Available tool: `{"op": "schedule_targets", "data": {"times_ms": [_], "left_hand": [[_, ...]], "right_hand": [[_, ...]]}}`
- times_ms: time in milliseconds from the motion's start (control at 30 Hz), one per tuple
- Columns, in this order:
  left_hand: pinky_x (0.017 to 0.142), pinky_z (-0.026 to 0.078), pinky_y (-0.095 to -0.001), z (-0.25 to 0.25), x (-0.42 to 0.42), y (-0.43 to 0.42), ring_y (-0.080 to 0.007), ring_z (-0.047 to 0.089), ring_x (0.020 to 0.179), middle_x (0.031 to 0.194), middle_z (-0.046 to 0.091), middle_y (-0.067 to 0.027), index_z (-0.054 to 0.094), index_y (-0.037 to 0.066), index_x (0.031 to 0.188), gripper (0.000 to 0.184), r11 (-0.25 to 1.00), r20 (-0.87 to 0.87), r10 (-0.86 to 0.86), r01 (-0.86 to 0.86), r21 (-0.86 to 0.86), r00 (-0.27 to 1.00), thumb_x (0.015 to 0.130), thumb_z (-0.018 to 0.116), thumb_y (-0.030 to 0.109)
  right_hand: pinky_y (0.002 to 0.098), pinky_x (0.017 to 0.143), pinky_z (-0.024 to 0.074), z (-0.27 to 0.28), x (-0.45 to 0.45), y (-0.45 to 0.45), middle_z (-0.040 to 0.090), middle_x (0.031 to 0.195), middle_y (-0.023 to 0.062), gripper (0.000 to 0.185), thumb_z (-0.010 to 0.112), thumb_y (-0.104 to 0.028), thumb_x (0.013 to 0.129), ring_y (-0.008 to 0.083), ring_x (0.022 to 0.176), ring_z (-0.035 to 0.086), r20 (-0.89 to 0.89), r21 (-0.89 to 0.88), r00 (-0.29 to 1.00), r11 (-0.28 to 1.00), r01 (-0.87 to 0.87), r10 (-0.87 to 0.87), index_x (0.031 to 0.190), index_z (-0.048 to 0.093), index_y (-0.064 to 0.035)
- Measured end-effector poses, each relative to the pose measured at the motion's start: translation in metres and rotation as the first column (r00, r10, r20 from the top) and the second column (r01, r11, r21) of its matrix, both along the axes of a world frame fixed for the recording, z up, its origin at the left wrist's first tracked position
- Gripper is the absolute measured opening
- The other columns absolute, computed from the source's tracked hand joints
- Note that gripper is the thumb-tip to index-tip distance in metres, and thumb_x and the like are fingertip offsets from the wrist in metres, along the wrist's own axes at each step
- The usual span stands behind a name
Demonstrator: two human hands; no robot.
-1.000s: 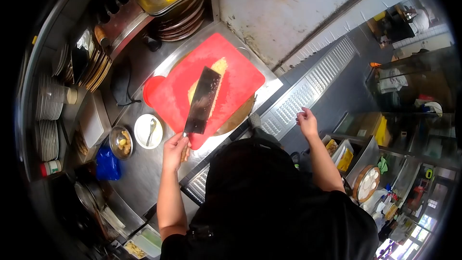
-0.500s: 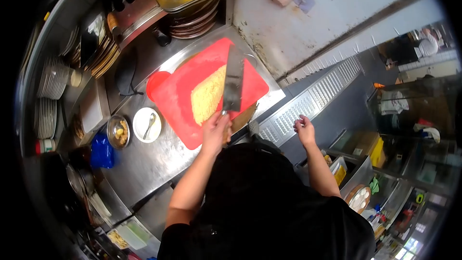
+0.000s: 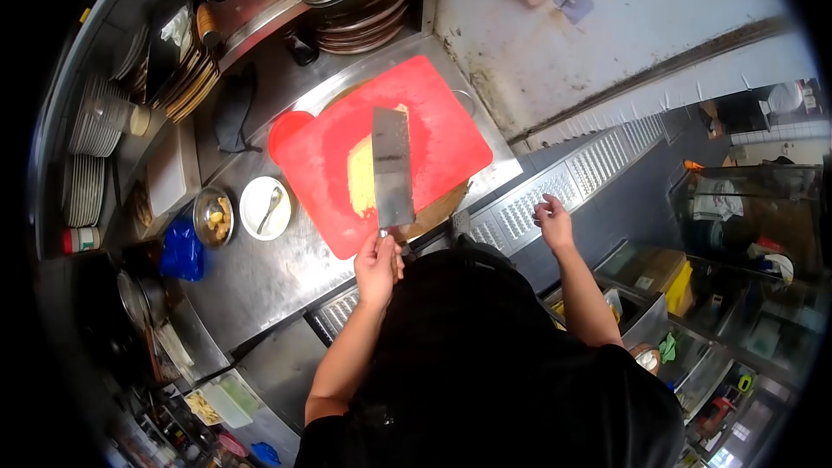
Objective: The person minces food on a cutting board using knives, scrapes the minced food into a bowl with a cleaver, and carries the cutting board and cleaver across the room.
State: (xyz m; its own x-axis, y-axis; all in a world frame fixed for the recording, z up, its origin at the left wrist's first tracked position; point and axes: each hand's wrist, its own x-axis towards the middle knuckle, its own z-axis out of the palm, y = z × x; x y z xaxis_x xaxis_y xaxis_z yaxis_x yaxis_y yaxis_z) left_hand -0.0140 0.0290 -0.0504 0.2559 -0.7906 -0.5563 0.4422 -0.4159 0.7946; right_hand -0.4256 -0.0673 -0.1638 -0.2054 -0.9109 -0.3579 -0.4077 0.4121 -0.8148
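Observation:
My left hand (image 3: 378, 270) is closed around the handle of a cleaver (image 3: 393, 169). Its broad blade points away from me, face up, over a pile of finely chopped pale yellow food (image 3: 360, 175). The blade covers the right part of the pile; whether it presses on it or hovers, I cannot tell. Under both lies a red cutting board (image 3: 451, 134) with wet-looking smears. My right hand (image 3: 552, 218) hangs in the air to the right of the board, over the floor, fingers loosely bent and apart, holding nothing.
Left of the board, a white bowl with a spoon (image 3: 264, 208) and a metal bowl of food pieces (image 3: 213, 217) stand on the steel counter (image 3: 251, 286). A blue bag (image 3: 182, 250) lies nearby. Stacked plates (image 3: 364, 22) sit under a shelf; a floor grate (image 3: 542, 201) runs at right.
My left hand has drawn the cleaver left and toward me, from the pile's right edge to over the pile. Less of the chopped food shows. The right hand stays empty; the camera view has shifted slightly.

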Motion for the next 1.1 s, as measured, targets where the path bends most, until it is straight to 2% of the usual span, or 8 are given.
{"op": "schedule_targets", "data": {"times_ms": [33,333,467,567,633,667,900,1100], "left_hand": [[0.045,0.044,-0.0235,-0.003,0.005,0.007,-0.0078,0.056,0.056,0.085,0.064,-0.002,0.064,0.001,0.123,0.021,1.0,0.002,-0.014,0.014,0.01,1.0,0.109,0.061,0.017],[0.044,0.047,-0.0246,0.017,0.031,0.024,-0.0124,0.056,0.048,0.072,0.064,-0.0058,0.064,0.0,0.108,0.016,0.994,0.114,-0.078,0.086,-0.061,0.99,0.109,0.06,0.015],[0.048,0.048,-0.0252,0.033,0.039,-0.004,-0.0097,0.059,0.055,0.078,0.067,-0.0062,0.068,-0.002,0.124,0.023,0.994,0.123,-0.071,0.08,-0.074,0.99,0.105,0.068,0.012],[0.059,0.056,-0.0301,0.059,0.07,-0.045,-0.0147,0.068,0.068,0.09,0.074,-0.0098,0.07,-0.003,0.128,0.036,0.974,0.56,-0.211,0.218,0.054,0.801,0.098,0.078,0.014],[0.075,0.061,-0.0368,0.044,0.106,-0.074,-0.0219,0.075,0.085,0.102,0.078,-0.0161,0.071,-0.003,0.129,0.045,0.916,0.851,-0.091,0.379,-0.132,0.516,0.09,0.084,0.015],[0.082,0.06,-0.0383,0.055,0.119,-0.091,-0.0265,0.076,0.09,0.107,0.078,-0.0185,0.07,-0.001,0.131,0.046,0.905,0.893,-0.153,0.424,-0.046,0.422,0.089,0.083,0.014],[0.091,0.057,-0.0393,0.05,0.191,-0.177,-0.0363,0.074,0.101,0.113,0.075,-0.02,0.071,0.007,0.131,0.045,0.674,0.937,-0.342,0.714,0.191,0.072,0.087,0.078,0.01],[0.091,0.057,-0.039,0.038,0.218,-0.184,-0.0341,0.073,0.102,0.116,0.074,-0.0174,0.072,0.006,0.13,0.045,0.511,0.92,-0.38,0.851,0.119,0.099,0.086,0.076,0.003]], "right_hand": [[0.031,0.07,0.0578,0.004,0.002,-0.001,0.075,0.102,0.0117,0.044,0.07,-0.011,0.099,0.0163,0.08,0.073,0.0,0.005,1.0,1.0,0.005,-0.005,0.139,0.061,0.003],[0.0303,0.076,0.0621,0.002,-0.004,-0.001,0.07,0.105,0.0095,0.047,0.067,-0.008,0.102,0.0165,0.088,0.072,-0.012,0.038,1.0,0.999,-0.011,0.012,0.145,0.054,0.0046],[0.0305,0.075,0.0621,0.013,0.0,-0.002,0.07,0.107,0.0099,0.046,0.067,-0.008,0.102,0.0167,0.088,0.072,0.02,0.056,0.999,0.998,0.026,-0.027,0.145,0.055,0.0044],[0.0305,0.076,0.062,0.024,0.002,-0.009,0.07,0.108,0.0101,0.046,0.067,-0.008,0.103,0.0169,0.088,0.072,0.021,0.063,0.999,0.997,0.037,-0.038,0.145,0.054,0.0038],[0.0304,0.076,0.0619,0.026,0.002,-0.012,0.07,0.109,0.01,0.045,0.067,-0.008,0.103,0.017,0.088,0.072,0.01,0.046,1.0,0.999,0.024,-0.025,0.145,0.054,0.0031],[0.0303,0.076,0.0618,0.022,-0.002,-0.013,0.07,0.109,0.0099,0.045,0.067,-0.008,0.103,0.017,0.088,0.072,0.008,0.028,1.0,0.999,0.018,-0.018,0.145,0.054,0.0027],[0.0297,0.074,0.0608,0.033,-0.008,0.022,0.069,0.108,0.0084,0.044,0.066,-0.008,0.104,0.016,0.088,0.071,-0.051,0.007,0.992,0.993,0.12,-0.12,0.145,0.055,0.0012],[0.0291,0.068,0.0585,0.025,-0.018,0.088,0.069,0.103,0.0094,0.044,0.07,-0.008,0.102,0.0153,0.082,0.07,0.008,0.054,0.952,0.951,0.304,-0.305,0.142,0.057,0.0018]]}}
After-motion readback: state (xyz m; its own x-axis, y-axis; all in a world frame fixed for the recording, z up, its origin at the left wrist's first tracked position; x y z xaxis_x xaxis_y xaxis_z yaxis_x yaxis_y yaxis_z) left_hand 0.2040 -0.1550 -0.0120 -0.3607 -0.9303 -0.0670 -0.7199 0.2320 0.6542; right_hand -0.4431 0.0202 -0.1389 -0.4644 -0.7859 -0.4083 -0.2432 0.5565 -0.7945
